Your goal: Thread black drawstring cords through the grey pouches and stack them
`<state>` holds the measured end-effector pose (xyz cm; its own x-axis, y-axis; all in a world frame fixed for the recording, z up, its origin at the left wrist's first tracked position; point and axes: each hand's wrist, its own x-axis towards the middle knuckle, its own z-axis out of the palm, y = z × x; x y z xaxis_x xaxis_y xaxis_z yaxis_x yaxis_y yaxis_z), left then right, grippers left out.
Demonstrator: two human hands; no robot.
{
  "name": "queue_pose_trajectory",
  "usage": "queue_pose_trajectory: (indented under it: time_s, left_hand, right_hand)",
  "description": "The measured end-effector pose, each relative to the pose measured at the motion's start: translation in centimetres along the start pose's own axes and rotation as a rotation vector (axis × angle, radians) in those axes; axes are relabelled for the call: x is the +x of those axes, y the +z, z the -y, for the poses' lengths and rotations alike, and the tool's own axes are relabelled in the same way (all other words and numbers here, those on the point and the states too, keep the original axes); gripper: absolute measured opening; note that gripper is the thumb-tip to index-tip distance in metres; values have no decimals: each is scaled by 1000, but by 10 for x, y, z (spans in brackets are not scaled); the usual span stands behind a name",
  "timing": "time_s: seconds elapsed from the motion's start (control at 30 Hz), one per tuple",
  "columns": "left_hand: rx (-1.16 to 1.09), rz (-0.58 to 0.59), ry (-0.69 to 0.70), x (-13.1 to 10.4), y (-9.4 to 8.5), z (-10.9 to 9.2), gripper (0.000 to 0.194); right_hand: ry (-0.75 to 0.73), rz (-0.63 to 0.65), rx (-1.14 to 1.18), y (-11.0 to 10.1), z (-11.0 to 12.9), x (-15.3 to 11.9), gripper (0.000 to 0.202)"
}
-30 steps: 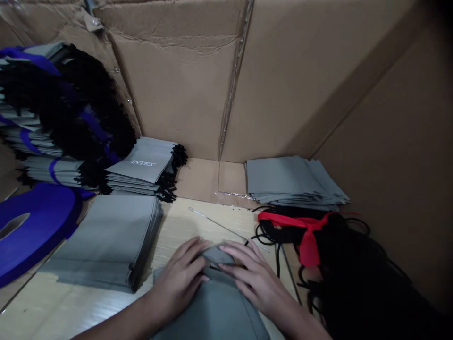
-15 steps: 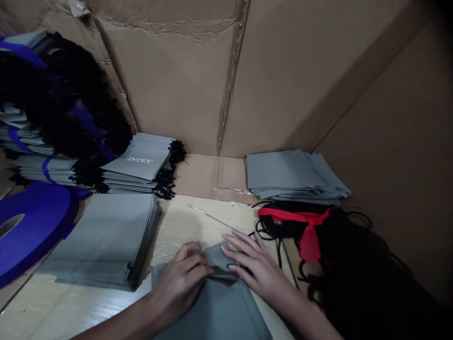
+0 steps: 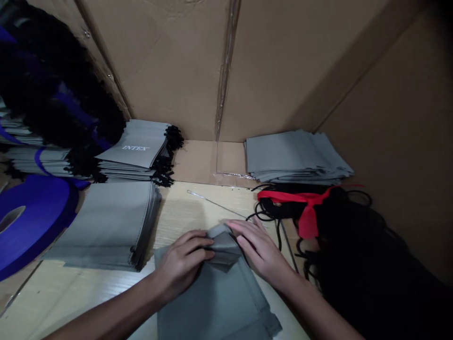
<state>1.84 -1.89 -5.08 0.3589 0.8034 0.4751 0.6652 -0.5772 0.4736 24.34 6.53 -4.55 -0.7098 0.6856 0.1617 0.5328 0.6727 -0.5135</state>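
Note:
A grey fabric pouch [image 3: 221,297] lies on the pale tabletop, low in the middle of the head view. Its far end gapes, so the darker inside shows between my hands. On the left edge of that opening, the fingers of my left hand [image 3: 186,262] are closed on the fabric. My right hand [image 3: 256,245] grips the opposite edge, fingers bent over the top corner and some fingertips out of sight. Just beyond the hands lies a long thin metal needle-like rod [image 3: 215,203] with a loop at its far end.
Grey pouches [image 3: 106,212] are stacked on the left beside a blue ribbon roll [image 3: 38,212]. Behind stand corded pouches marked INTEX [image 3: 136,137]. More grey pouches [image 3: 286,153] sit at back right, near black cords [image 3: 357,255] tied with red ribbon [image 3: 307,219]. Cardboard walls [image 3: 170,61] enclose the table.
The pouch's opening has been spread wider, showing more of its inside. Both hands and the pouch have moved slightly farther away, and the camera's view has tilted down a little.

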Motion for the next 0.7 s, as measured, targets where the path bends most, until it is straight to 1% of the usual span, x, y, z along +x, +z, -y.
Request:
queue_pose_trajectory:
  time_s: [0.07, 0.13, 0.2, 0.23, 0.33, 0.37, 0.4, 0.43, 0.53, 0.57, 0.63, 0.7]
  left_hand:
    - [-9, 19, 10, 0, -2, -3, 26]
    - [-3, 57, -2, -1, -2, -5, 27]
    - [-2, 83, -47, -4, 1, -5, 32]
    - [-13, 87, -88, -5, 2, -5, 37]
    - [-87, 77, -234, -6, 7, -3, 67]
    - [-107, 85, -272, -5, 7, -3, 74]
    - [-119, 102, -291, -4, 7, -3, 73]
    - [-119, 124, -291, -2, 6, -4, 64]
    - [-47, 154, -252, 3, 1, -8, 17]
    - [-18, 143, -243, 4, 0, -9, 10]
    - [0, 130, -232, 4, -1, -10, 10]
    - [-37, 138, -222, 2, 0, -9, 13]
  right_hand:
    - [21, 19, -77, 1, -3, 1, 38]
    - [-26, 57, -167, 2, -4, 2, 39]
    - [-73, 64, -240, 2, -4, 2, 39]
    - [-90, 52, -268, 2, -3, 1, 39]
    - [-149, 17, -301, 1, 2, 0, 37]
    - [-169, 10, -296, 0, 3, 0, 36]
    - [-185, 6, -283, 0, 4, 0, 35]
    - [-193, 4, -263, -1, 4, -1, 33]
    - [-188, -4, -178, -2, 3, -2, 28]
    - [-193, -8, -144, -2, 2, -3, 26]
    - [-205, -17, -67, -3, 1, -3, 23]
    - [-171, -22, 5, -4, -1, -3, 23]
